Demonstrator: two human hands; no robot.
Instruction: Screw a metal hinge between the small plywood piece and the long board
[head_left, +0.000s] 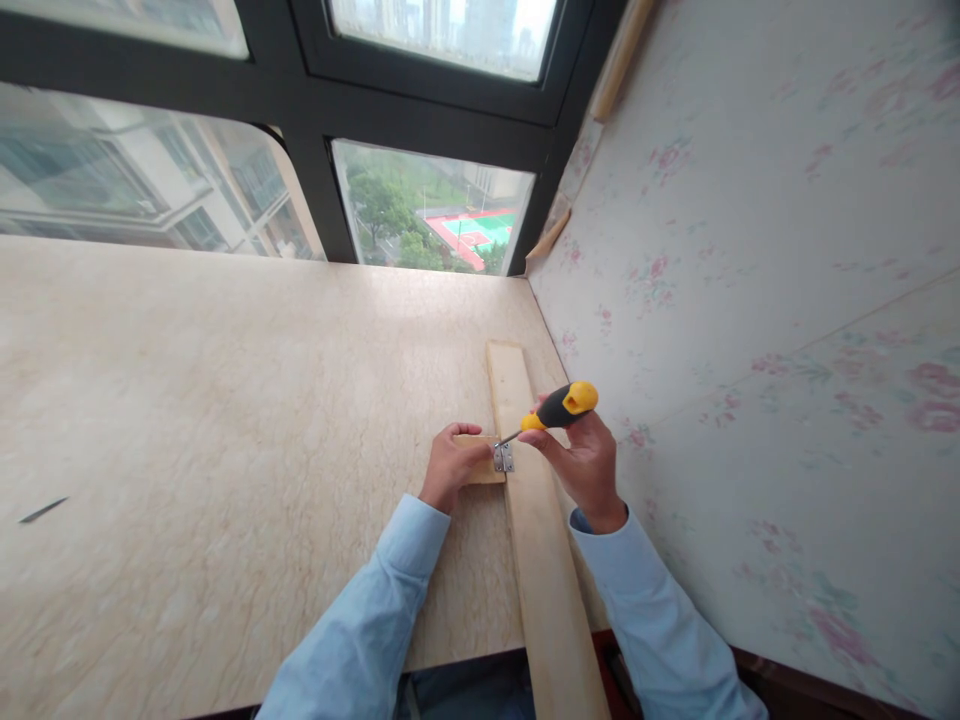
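In my right hand (pixel 589 460) is a screwdriver (pixel 568 405) with a yellow and black handle, tilted down to the left. Its tip meets the upper part of a small metal hinge (pixel 503 458). The hinge bridges a short wooden block (pixel 484 476) and a long wooden board (pixel 541 550). My left hand (pixel 456 462) grips the short block from the left, its thumb close to the hinge and the screwdriver tip. Whether a screw sits under the tip is too small to tell.
The board lies lengthwise on a beige marble-patterned sill (pixel 225 420) and overhangs its front edge. A thin dark blade-like piece (pixel 43 510) lies far left. A flowered wall (pixel 787 330) rises close on the right. Dark-framed windows (pixel 435 105) stand behind.
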